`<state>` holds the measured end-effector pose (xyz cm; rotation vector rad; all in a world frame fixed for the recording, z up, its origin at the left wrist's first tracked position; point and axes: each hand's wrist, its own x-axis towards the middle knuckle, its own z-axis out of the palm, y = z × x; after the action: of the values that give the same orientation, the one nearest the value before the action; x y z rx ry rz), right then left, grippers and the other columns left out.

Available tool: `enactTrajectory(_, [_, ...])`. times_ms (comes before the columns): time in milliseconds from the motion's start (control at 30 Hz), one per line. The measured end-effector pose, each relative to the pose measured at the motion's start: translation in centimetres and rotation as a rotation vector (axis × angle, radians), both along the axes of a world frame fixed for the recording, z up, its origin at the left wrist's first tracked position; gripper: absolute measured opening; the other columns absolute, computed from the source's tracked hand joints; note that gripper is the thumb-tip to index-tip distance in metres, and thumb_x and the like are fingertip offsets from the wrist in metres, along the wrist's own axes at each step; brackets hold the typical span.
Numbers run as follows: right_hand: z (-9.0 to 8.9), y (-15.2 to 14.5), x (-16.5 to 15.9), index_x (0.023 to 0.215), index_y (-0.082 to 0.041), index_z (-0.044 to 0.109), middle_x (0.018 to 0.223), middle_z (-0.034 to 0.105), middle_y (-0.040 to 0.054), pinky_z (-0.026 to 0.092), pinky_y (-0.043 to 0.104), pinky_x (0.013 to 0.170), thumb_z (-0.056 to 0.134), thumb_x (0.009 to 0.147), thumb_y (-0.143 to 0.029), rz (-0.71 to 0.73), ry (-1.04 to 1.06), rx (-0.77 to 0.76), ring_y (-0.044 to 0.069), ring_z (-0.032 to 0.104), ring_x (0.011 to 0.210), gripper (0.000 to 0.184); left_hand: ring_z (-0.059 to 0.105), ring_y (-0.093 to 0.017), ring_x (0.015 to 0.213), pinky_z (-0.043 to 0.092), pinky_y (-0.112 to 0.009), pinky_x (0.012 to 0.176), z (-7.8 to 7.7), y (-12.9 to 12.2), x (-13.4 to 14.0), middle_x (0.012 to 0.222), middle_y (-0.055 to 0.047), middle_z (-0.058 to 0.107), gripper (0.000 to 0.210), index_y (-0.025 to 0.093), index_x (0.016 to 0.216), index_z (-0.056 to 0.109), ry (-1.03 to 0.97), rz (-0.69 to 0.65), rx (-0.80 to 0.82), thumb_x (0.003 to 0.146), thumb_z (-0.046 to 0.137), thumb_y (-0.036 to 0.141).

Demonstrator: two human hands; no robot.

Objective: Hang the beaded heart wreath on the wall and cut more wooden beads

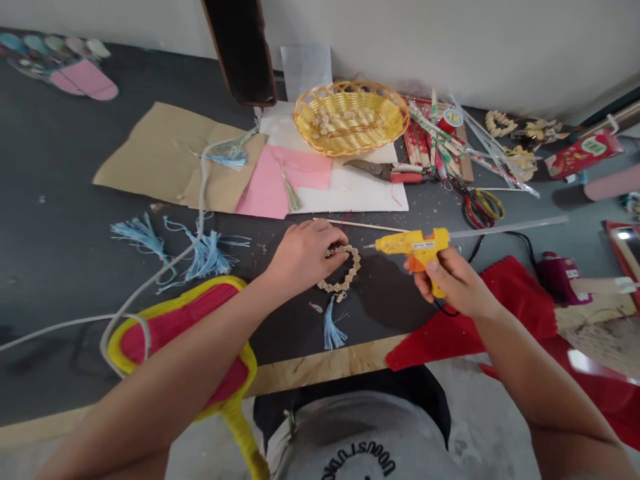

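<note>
The left hand (pixel 305 250) reaches forward, palm down, fingers pinching the far-left edge of a beaded ring (pixel 356 263) on the table (pixel 285 337). The right hand (pixel 457 283) grips 1 yellow glue gun (pixel 407 244), nozzle pointing left, near the ring's right side.

The left arm (pixel 210 353) is slanting up from the lower left, its wrist lying nearly straight. The left hand (pixel 305 253) is showing its back, the fingers bunching together and bending at the knuckles, the thumb pointing out below them in a pinch. The right arm (pixel 535 380) is leaning in from the lower right, bending at the elbow. The right hand (pixel 457 283) is clenching in a grip, its thumb lying on top. The hands are standing apart.
</note>
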<state>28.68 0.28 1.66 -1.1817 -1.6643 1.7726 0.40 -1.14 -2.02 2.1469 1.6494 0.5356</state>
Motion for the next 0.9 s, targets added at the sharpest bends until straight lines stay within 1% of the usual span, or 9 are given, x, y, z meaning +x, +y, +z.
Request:
enactTrajectory(100, [-1.0,0.3,-1.1,0.104,-0.022,0.048,0.101,0.057,0.0058,0.043,0.024,0.044,0.049,0.094,-0.049,0.039,0.046,-0.019,0.008,0.051,0.057,0.028,0.063,-0.024,0.094,0.045,-0.038,0.085,0.0,-0.1,0.1,0.094,-0.005,0.068,0.016,0.022,0.092,0.068,0.009,0.02,0.004,0.085,0.058,0.033])
enactTrajectory(167, [-1.5,0.5,-1.3,0.104,-0.023,0.046,0.104,0.055,0.0056,0.043,0.023,0.044,0.047,0.096,-0.047,0.056,0.054,-0.029,0.007,0.05,0.057,0.026,0.063,-0.024,0.091,0.045,-0.038,0.082,0.1,-0.1,0.2,0.092,-0.005,0.068,0.015,0.021,0.089,0.068,0.019,0.019,0.007,0.086,0.057,0.031])
enactTrajectory(333, [-2.0,0.6,-1.3,0.106,-0.023,0.044,0.104,0.054,0.0049,0.042,0.022,0.044,0.045,0.098,-0.044,0.066,0.083,-0.035,0.007,0.049,0.058,0.022,0.063,-0.024,0.091,0.044,-0.038,0.081,0.4,-0.1,0.4,0.093,-0.006,0.068,0.015,0.02,0.089,0.067,0.044,0.02,0.007,0.088,0.055,0.028])
enactTrajectory(433, [-1.9,0.5,-1.4,0.109,-0.024,0.043,0.104,0.052,0.0048,0.042,0.022,0.044,0.044,0.098,-0.044,0.069,0.082,-0.036,0.007,0.049,0.058,0.023,0.063,-0.024,0.092,0.044,-0.038,0.083,0.5,-0.1,0.4,0.094,-0.006,0.068,0.014,0.02,0.088,0.066,0.04,0.02,-0.004,0.088,0.055,0.028])
enactTrajectory(533, [-1.8,0.6,-1.5,0.106,-0.023,0.043,0.103,0.051,0.0045,0.042,0.022,0.044,0.044,0.098,-0.045,0.087,0.056,-0.029,0.007,0.048,0.058,0.024,0.062,-0.023,0.092,0.044,-0.037,0.083,0.5,-0.1,0.4,0.094,-0.006,0.068,0.013,0.02,0.088,0.066,0.04,0.021,-0.005,0.087,0.055,0.027])
enactTrajectory(767, [-1.6,0.6,-1.7,0.105,-0.023,0.044,0.099,0.051,0.004,0.042,0.022,0.044,0.045,0.097,-0.048,0.108,0.011,-0.02,0.007,0.046,0.057,0.026,0.062,-0.023,0.092,0.043,-0.036,0.079,0.4,-0.2,0.3,0.092,-0.005,0.068,0.013,0.02,0.087,0.066,0.048,0.022,0.015,0.088,0.055,0.027])
enactTrajectory(900, [-1.7,0.5,-1.7,0.106,-0.023,0.044,0.098,0.05,0.0034,0.041,0.021,0.043,0.045,0.097,-0.046,0.108,0.008,-0.016,0.006,0.045,0.056,0.024,0.062,-0.023,0.091,0.044,-0.036,0.079,0.2,-0.2,0.3,0.093,-0.005,0.067,0.014,0.02,0.089,0.066,0.04,0.018,0.016,0.088,0.056,0.028])
